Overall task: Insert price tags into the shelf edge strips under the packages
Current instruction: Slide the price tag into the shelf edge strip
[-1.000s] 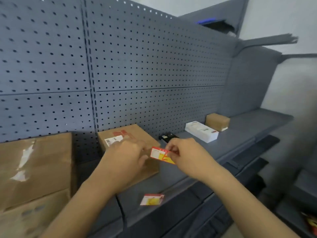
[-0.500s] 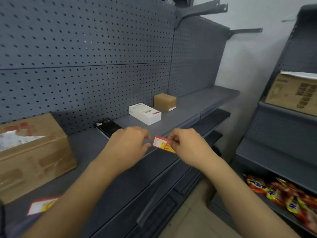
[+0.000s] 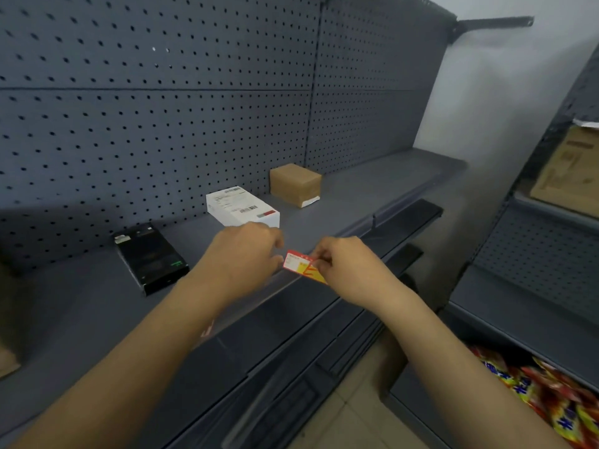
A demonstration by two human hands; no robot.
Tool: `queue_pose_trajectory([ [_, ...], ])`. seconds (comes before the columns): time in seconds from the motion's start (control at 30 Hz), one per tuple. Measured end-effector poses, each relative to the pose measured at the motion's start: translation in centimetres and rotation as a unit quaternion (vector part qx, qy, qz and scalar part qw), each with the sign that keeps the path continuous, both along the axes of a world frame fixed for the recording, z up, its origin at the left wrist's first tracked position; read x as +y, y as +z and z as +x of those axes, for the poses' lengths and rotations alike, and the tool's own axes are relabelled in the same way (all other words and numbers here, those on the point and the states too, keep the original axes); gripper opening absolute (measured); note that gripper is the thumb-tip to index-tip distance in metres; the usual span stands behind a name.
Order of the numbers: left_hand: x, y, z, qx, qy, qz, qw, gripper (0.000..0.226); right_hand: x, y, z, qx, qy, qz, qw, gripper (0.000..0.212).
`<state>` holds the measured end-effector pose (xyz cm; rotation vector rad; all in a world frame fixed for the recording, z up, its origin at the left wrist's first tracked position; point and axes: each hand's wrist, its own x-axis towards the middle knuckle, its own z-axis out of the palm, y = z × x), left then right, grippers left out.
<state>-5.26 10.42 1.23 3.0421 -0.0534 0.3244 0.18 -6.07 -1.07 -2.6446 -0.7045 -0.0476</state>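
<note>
My right hand [image 3: 345,268] pinches a red, white and yellow price tag [image 3: 299,265] by its right end, above the front edge of the grey shelf [image 3: 356,196]. My left hand [image 3: 243,257] sits just left of the tag with curled fingers close to its left edge; whether they touch it is unclear. On the shelf stand a black box [image 3: 150,257], a white box [image 3: 241,207] and a small brown cardboard box [image 3: 295,183]. The shelf edge strip [image 3: 324,286] runs below my hands. Another tag peeks out under my left forearm [image 3: 207,330].
A grey pegboard wall [image 3: 162,108] backs the shelf. Lower shelves [image 3: 405,218] jut out below. To the right stands another shelf unit with a cardboard box [image 3: 573,176] and colourful snack packets [image 3: 551,393]. Tiled floor [image 3: 353,413] lies between.
The view has swung right along the shelf, past the large brown boxes to the black and white boxes. Both hands stayed together around the same tag.
</note>
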Motion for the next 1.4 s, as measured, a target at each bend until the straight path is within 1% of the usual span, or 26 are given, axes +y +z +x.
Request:
queue_pose_trajectory([
  [0.17,-1.2,-0.2,4.2,0.013,0.022,0.013,1.000,0.026,-0.9,-0.5,5.3,0.021,0.024,0.022,0.999,0.014],
  [0.3,-2.1,-1.2,6.7,0.038,0.057,0.008,0.998,0.026,-1.6,-1.1,9.5,0.041,0.062,0.035,0.997,0.012],
  [0.47,-3.5,-2.1,9.2,0.066,0.141,-0.002,0.988,0.023,-3.6,-2.2,14.8,0.085,0.134,0.025,0.987,0.010],
  [0.67,-6.4,-3.8,10.3,0.075,0.224,-0.021,0.972,0.021,-4.4,-3.3,19.9,0.110,0.208,0.066,0.970,0.007],
  [0.8,-7.5,-5.8,11.0,0.102,0.253,-0.018,0.962,0.024,-3.1,-4.1,21.0,0.114,0.276,0.088,0.950,0.006],
  [0.93,-7.5,-7.9,11.2,0.125,0.266,0.026,0.956,0.029,-1.8,-4.9,21.4,0.111,0.332,0.103,0.931,0.008],
  [1.07,-7.4,-9.0,11.4,0.111,0.285,0.029,0.952,0.031,-0.9,-5.7,21.5,0.098,0.380,0.108,0.914,0.009],
  [1.13,-7.6,-9.1,11.7,0.100,0.293,0.028,0.950,0.031,-0.5,-5.9,21.5,0.085,0.390,0.111,0.910,0.009],
  [1.27,-7.9,-9.6,12.2,0.104,0.299,0.051,0.947,0.027,-0.1,-6.1,21.5,0.076,0.394,0.125,0.908,0.006],
  [1.4,-8.1,-9.9,12.1,0.086,0.300,0.028,0.950,0.032,0.2,-6.4,21.7,0.069,0.392,0.126,0.909,0.005],
])
